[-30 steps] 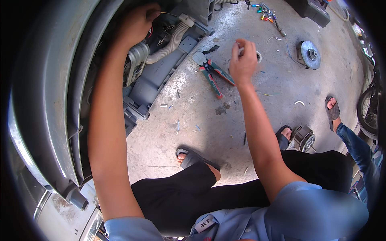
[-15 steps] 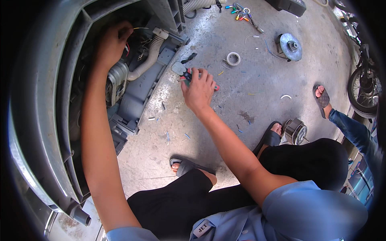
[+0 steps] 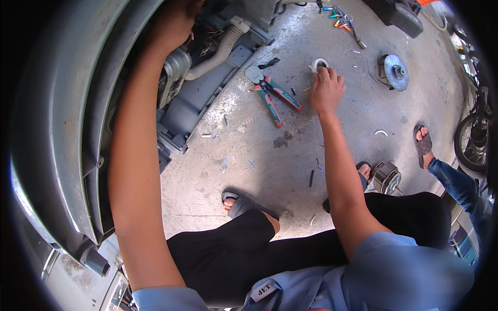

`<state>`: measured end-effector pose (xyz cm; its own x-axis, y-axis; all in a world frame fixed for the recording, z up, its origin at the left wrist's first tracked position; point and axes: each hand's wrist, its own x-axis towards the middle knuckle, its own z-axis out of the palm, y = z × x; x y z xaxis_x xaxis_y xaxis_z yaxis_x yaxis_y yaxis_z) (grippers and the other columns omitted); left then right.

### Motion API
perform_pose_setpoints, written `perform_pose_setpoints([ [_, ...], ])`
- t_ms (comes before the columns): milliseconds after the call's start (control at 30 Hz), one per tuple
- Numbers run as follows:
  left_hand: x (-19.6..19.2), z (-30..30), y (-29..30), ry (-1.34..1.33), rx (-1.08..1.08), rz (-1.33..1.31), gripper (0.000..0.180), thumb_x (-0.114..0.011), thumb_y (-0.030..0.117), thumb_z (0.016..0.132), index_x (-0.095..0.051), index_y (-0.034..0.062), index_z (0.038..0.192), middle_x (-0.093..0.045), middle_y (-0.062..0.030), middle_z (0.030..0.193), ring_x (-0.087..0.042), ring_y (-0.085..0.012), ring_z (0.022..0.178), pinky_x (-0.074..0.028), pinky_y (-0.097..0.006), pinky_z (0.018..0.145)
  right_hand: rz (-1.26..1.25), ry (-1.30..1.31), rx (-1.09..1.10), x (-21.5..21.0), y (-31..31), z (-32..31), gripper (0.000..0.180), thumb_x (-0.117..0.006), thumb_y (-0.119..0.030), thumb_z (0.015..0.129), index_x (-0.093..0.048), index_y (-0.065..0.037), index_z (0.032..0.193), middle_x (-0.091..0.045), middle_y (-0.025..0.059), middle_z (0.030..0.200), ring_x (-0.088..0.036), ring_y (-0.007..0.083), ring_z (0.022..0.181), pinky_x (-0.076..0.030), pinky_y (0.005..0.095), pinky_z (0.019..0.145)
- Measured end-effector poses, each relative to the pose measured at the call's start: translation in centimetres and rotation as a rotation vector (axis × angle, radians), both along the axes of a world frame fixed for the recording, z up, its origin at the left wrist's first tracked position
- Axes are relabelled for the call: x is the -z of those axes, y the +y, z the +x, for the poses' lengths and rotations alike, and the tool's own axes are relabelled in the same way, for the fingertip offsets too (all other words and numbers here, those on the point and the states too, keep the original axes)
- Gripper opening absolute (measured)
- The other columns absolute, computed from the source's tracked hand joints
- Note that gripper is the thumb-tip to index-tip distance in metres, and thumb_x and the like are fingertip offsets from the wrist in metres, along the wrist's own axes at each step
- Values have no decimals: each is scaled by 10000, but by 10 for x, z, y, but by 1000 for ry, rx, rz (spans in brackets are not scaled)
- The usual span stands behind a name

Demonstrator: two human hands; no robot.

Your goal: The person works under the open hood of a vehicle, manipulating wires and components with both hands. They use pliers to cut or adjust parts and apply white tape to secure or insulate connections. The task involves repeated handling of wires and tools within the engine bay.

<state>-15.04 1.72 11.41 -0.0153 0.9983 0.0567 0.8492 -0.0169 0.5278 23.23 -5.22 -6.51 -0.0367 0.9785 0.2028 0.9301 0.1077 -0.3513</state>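
Observation:
My left hand (image 3: pixel 176 26) reaches into a large grey machine housing (image 3: pixel 62 124) at the upper left. Its fingers are hidden in shadow and by the frame's top edge. Beside that wrist are a metal motor-like part (image 3: pixel 175 75) and a beige corrugated hose (image 3: pixel 220 52). My right hand (image 3: pixel 329 94) is closed on a pale roll of tape (image 3: pixel 315 64) over the concrete floor, partly covering it. To the left of this hand, pliers (image 3: pixel 267 85) with red and dark green handles lie on the floor, handles spread.
A metal disc with a hub (image 3: pixel 397 73) stands at the right, below colourful small tools on a ring (image 3: pixel 340 18). A small motor (image 3: pixel 386 178) sits by my right foot. Wire scraps (image 3: pixel 251 165) dot the floor. Another person's sandalled foot (image 3: pixel 423 142) and a motorcycle wheel (image 3: pixel 472 142) are far right.
My right hand has let go of the pliers, now on the floor, and taken hold of the roll of tape. The view has shifted; my left hand, earlier pinching a thin wire, is now partly out of frame.

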Motion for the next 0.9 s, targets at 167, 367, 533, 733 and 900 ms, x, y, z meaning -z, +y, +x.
perform_pose_setpoints([
  [167,-18,34,-7,-67,-142,-55,119,-584,146,1021,-660,59,993,-634,-113,757,-613,-218,637,-496,-407,609,-65,668,-109,-48,-22,-94,206,-605,-191,979,-612,-19,1094,-653,164,840,-644,323,764,-483,459,721],
  [367,-13,22,-10,-181,-13,-24,85,-601,86,996,-659,40,954,-631,-85,736,-586,-165,626,-487,-378,600,-582,1431,-264,-104,12,-186,233,-583,-219,998,-707,-60,1113,-700,53,832,-587,131,582,-428,298,570],
  [533,-11,28,-15,-145,63,154,85,-601,50,966,-653,18,907,-648,-83,754,-595,-156,672,-487,-352,645,-933,2015,-203,-111,61,-211,321,-568,-374,1050,-739,-103,1069,-577,-7,738,-463,93,561,-340,254,531],
  [733,-23,30,-15,-64,37,-24,103,-600,81,977,-657,6,937,-682,-141,828,-643,-254,755,-503,-389,727,-963,2174,-85,-82,77,-216,290,-627,-389,1022,-715,-113,1017,-619,-20,733,-495,86,539,-358,252,478],
  [900,-17,26,-15,-29,61,90,113,-605,90,974,-667,-3,970,-689,-173,878,-670,-312,835,-507,-406,783,-812,1984,-465,-85,86,-215,169,-726,-286,974,-701,-126,1020,-642,-53,771,-542,52,601,-387,225,520],
])
